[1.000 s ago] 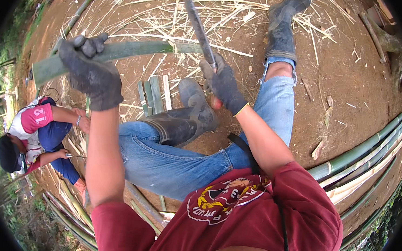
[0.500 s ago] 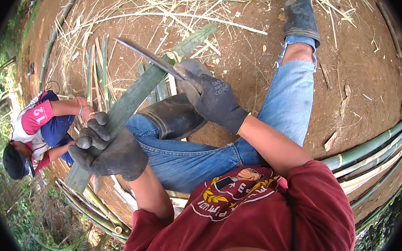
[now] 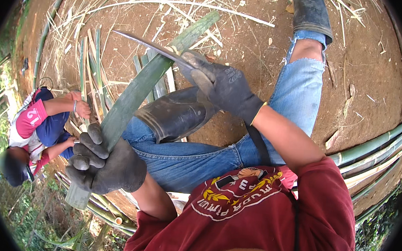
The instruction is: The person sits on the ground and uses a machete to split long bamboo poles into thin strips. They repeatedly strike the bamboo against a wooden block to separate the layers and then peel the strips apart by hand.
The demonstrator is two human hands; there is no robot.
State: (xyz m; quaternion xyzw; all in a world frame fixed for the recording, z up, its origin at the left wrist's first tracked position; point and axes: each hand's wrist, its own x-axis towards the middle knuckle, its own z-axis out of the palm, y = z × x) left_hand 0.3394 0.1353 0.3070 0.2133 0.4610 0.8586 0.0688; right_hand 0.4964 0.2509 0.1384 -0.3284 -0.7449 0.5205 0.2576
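A long green split bamboo strip (image 3: 138, 93) slants across in front of me, from the lower left to the upper middle. My gloved left hand (image 3: 119, 166) is wrapped round its near end, which sticks out below the palm. My gloved right hand (image 3: 231, 90) is closed round the handle of a long knife, most of the handle being hidden by the fingers. The knife's blade (image 3: 144, 42) lies across the upper part of the strip, next to a pale cut patch at the node (image 3: 172, 49). Below the strip is my bent leg in a black rubber boot (image 3: 176, 114).
Another person (image 3: 42, 126) crouches at the left, hands near bamboo strips (image 3: 95, 67) on the ground. Pale shavings (image 3: 125, 8) litter the brown soil ahead. Bamboo poles (image 3: 372, 149) lie at the right, others (image 3: 106, 212) at the lower left. My other boot (image 3: 311, 14) is stretched forward.
The strip's far end has moved slightly up in view. The knife and my right hand have shifted a little, and the blade lies somewhat flatter. Both grips stay the same.
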